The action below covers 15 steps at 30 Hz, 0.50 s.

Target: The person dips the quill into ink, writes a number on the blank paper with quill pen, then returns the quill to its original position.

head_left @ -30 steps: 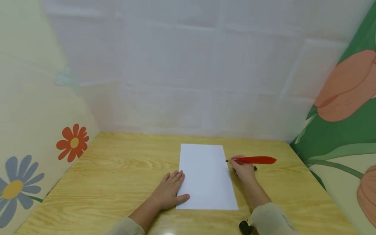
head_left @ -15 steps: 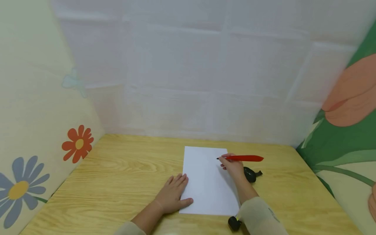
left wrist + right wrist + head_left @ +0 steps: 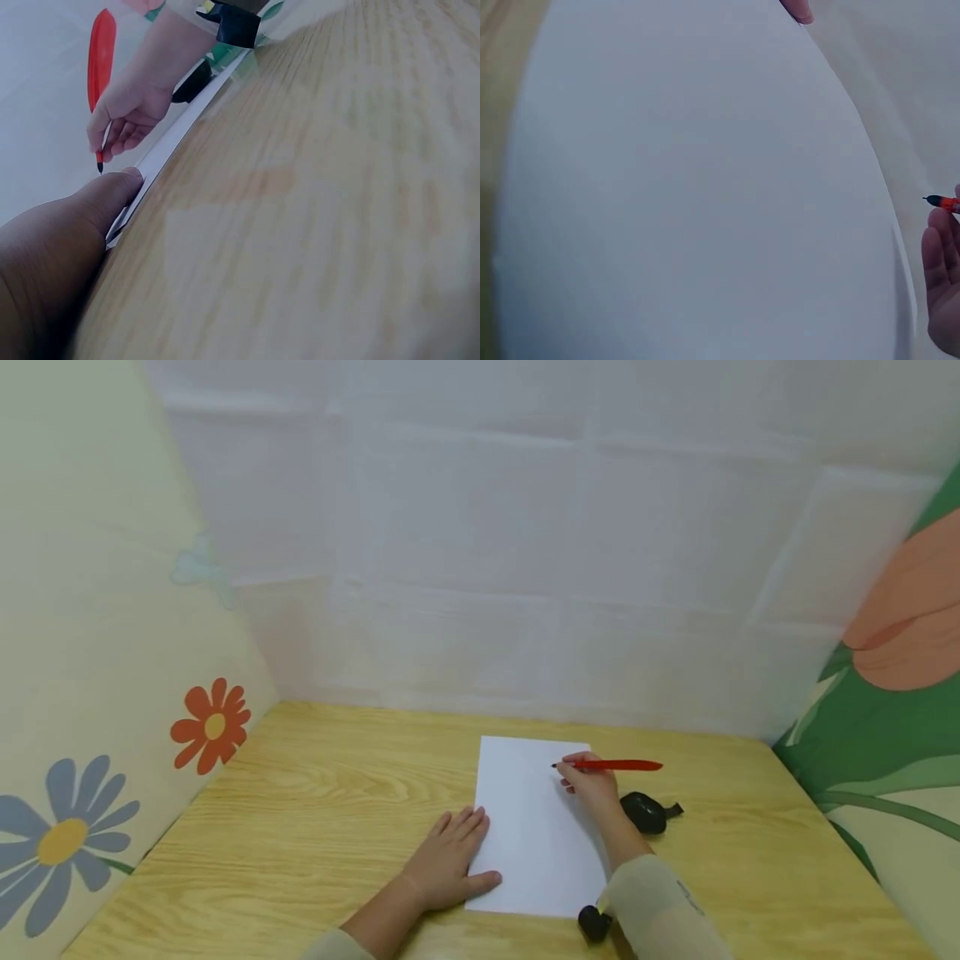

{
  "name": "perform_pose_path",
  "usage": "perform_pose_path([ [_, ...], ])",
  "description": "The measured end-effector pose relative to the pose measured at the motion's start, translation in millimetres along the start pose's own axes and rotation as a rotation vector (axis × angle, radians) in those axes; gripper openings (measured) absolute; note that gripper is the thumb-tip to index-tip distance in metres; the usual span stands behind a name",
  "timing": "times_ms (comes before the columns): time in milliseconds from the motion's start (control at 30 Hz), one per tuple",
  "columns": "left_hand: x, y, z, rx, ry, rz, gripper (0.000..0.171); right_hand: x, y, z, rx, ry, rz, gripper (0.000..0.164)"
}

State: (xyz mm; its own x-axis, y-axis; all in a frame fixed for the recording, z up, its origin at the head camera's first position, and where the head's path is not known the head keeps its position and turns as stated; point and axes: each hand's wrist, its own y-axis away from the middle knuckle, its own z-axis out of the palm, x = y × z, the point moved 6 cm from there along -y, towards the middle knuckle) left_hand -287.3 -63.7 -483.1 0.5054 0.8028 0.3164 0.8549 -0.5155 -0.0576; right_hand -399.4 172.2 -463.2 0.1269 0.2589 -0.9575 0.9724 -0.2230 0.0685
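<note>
While two hands work, the left hand rests straight fingers on one white sheet; the right hand, over that sheet, pinches one red pen.

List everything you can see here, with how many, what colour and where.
Table: one, yellow wood-grain, centre
Paper: one, white, on the table
Pen: one, red with dark tip, tip over the paper
Black object: one, black, right of the paper; kind unclear
Small item: one, black, beside the right sleeve
Backdrop: one, whitish, behind the table
Left wall: one, cream with red and blue-grey flowers
Right wall: one, green with pinkish bloom
Sleeves: two, beige, on both arms
Left hand: one, bare, on the paper's left edge
Right hand: one, bare, holding the pen
</note>
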Motion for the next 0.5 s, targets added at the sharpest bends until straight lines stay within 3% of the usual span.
perform_pose_path([
  [233,1.5,0.7,0.4,-0.005,0.001,-0.009,0.087,4.7,-4.7,4.5,-0.005,-0.013,0.066,0.023],
  [500,1.9,0.5,-1.1,-0.013,-0.002,-0.013,0.087,6.3,-8.3,7.7,0.006,-0.019,0.037,0.022],
])
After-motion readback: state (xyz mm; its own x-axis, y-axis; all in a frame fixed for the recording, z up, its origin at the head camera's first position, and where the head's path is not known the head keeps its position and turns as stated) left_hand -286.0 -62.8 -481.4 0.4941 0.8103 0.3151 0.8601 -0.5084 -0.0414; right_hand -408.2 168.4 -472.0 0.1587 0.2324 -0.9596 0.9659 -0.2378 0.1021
